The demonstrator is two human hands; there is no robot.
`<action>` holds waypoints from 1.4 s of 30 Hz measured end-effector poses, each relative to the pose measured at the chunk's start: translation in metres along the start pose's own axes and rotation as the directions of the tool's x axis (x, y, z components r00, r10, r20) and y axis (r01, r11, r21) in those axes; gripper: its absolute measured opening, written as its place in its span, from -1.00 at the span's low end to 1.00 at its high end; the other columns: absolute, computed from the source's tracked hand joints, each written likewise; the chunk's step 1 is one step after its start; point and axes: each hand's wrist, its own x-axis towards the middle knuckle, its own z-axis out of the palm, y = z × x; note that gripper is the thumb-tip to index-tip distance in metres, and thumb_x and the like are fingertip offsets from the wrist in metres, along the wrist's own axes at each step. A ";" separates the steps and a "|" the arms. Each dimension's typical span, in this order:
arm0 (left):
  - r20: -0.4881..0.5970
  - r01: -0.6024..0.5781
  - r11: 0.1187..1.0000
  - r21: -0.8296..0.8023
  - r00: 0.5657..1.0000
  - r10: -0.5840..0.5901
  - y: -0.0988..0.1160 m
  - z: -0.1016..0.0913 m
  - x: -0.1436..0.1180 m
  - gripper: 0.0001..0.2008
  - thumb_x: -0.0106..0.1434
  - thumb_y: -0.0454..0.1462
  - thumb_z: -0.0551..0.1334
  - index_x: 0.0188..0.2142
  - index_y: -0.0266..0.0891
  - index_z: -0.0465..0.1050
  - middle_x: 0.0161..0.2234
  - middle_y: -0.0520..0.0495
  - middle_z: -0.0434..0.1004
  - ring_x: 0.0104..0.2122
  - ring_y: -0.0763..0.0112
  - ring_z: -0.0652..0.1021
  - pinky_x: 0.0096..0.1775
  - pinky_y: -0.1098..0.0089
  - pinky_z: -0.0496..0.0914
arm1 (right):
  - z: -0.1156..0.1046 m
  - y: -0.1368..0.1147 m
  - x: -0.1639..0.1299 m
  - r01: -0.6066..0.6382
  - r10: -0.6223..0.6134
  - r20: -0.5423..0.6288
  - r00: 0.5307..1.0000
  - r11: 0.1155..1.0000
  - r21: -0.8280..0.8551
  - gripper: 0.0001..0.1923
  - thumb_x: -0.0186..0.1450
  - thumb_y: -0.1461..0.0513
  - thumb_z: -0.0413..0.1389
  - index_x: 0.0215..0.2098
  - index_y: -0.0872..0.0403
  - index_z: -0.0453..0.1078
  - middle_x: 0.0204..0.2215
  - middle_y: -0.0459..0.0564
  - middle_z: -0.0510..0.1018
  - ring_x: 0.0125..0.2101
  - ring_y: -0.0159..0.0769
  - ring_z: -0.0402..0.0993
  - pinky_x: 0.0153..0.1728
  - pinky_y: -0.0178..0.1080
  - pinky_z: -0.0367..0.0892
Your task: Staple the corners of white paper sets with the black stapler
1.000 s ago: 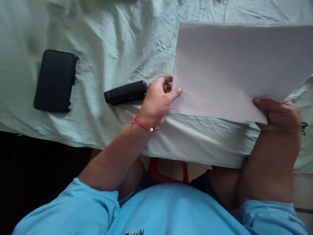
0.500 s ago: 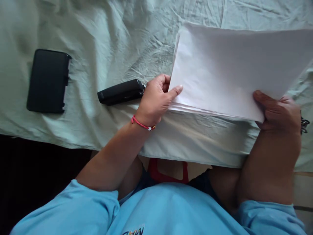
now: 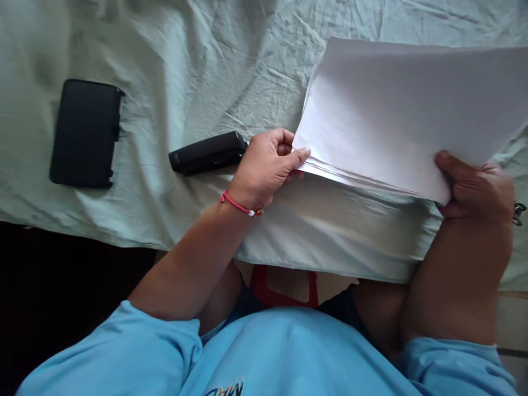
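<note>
A stack of white paper sheets (image 3: 396,115) is held tilted above a table covered in a pale green cloth (image 3: 198,71). My left hand (image 3: 268,165), with a red bracelet on the wrist, pinches the stack's near left corner, where the sheet edges fan apart. My right hand (image 3: 478,187) grips the near right corner, thumb on top. A black stapler (image 3: 208,153) lies on the cloth just left of my left hand.
A flat black case (image 3: 85,133) lies at the left on the cloth. The table's near edge runs across the middle of the view, with my lap and blue shirt below. A dark metal clip (image 3: 518,212) shows at the right edge.
The stack has tilted and shifted slightly right, and its near left edges have fanned apart. My left thumb now pinches the corner. My right hand stays on the right corner.
</note>
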 end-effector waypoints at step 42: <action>0.084 0.014 0.973 0.230 0.996 -0.034 0.003 -0.009 -0.005 -0.62 0.41 -0.43 0.32 -0.54 -0.22 0.38 -0.70 0.13 0.35 -0.69 0.61 0.34 -0.52 0.51 0.15 | -0.010 -0.002 0.005 -0.013 0.014 0.019 1.000 0.998 -0.065 -0.62 -0.10 0.25 0.54 -0.34 0.08 0.57 -0.04 0.07 0.66 -0.13 -0.17 0.60 -0.52 -0.30 0.47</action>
